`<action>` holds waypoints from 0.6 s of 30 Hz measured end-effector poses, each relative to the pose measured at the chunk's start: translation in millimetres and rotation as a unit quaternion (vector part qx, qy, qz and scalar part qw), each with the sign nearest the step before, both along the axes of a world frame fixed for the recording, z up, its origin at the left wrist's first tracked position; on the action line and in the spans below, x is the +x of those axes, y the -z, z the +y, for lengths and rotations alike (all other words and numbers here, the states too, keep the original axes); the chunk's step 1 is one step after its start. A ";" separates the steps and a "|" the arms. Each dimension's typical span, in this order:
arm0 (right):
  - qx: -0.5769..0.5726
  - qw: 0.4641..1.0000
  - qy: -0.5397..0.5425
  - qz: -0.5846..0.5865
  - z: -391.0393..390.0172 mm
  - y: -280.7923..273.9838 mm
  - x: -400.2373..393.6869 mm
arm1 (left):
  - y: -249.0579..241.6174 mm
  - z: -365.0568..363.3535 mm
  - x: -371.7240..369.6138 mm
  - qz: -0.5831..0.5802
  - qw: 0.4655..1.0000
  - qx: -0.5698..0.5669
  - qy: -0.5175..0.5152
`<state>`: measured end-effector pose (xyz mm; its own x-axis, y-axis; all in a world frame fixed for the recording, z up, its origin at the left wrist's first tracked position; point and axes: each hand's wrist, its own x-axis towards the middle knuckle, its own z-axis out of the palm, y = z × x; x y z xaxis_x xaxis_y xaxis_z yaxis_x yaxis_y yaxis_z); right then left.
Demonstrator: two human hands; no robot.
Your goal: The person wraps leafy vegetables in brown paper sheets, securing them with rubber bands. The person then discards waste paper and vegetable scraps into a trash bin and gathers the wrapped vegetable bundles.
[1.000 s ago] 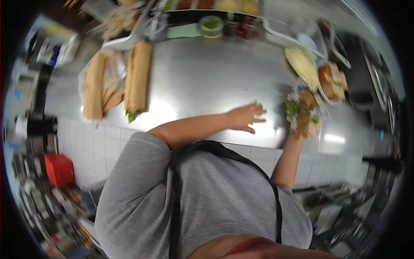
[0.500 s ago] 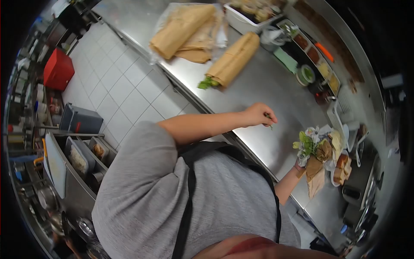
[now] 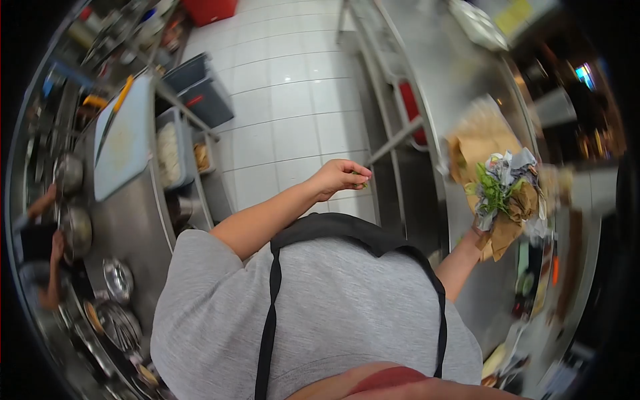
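Note:
My left hand [image 3: 343, 180] is closed in a pinch above the tiled floor, with a small greenish scrap [image 3: 361, 185] between its fingertips; the scrap looks like a bit of leaf. Over the steel counter on the right, my right hand [image 3: 477, 235] is wrapped round the underside of a bundle of crumpled paper [image 3: 522, 200]. Green leaves [image 3: 492, 193] stick out of its left side, among grey-white printed sheets and brown paper. The bundle hides most of my right fingers. Just behind it, blurred brown paper packages [image 3: 483, 133] lie on the counter.
To the left stands a steel counter [image 3: 130, 230] with a cutting board [image 3: 123, 137] and a yellow-handled knife [image 3: 120, 103]. Beside it are a food bin [image 3: 175, 150] and a grey trash can [image 3: 200, 90]. Another person's hands [image 3: 50, 200] are at metal bowls, far left.
My view and body have turned toward the aisle. My left hand has gone from over the counter to over the floor, still pinched. The bundle has travelled along the counter in my right hand.

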<state>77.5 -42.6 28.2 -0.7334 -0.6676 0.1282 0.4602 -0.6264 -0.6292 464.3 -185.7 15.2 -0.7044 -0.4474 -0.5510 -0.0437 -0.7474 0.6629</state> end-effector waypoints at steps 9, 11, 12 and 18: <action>-0.030 0.979 -0.198 0.034 -280.8 14.5 49.8 | 23.3 -116.8 88.9 -0.029 0.976 -0.014 -0.218; -0.041 0.970 -0.235 0.039 -357.4 24.0 71.0 | 25.4 -159.8 108.0 -0.047 0.965 -0.022 -0.257; -0.043 0.965 -0.254 0.043 -392.3 30.3 82.1 | 26.2 -180.0 115.5 -0.065 0.956 -0.024 -0.284; -0.032 0.929 -0.354 0.103 -577.8 71.1 185.2 | 4.2 -288.9 173.6 -0.111 0.916 -0.070 -0.380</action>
<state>262.7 -620.4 -42.9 -0.0688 -0.9593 0.2740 0.6449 -0.2524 -0.7214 637.9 -474.6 11.0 -0.0375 -0.8391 -0.5426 0.3092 -0.5261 0.7922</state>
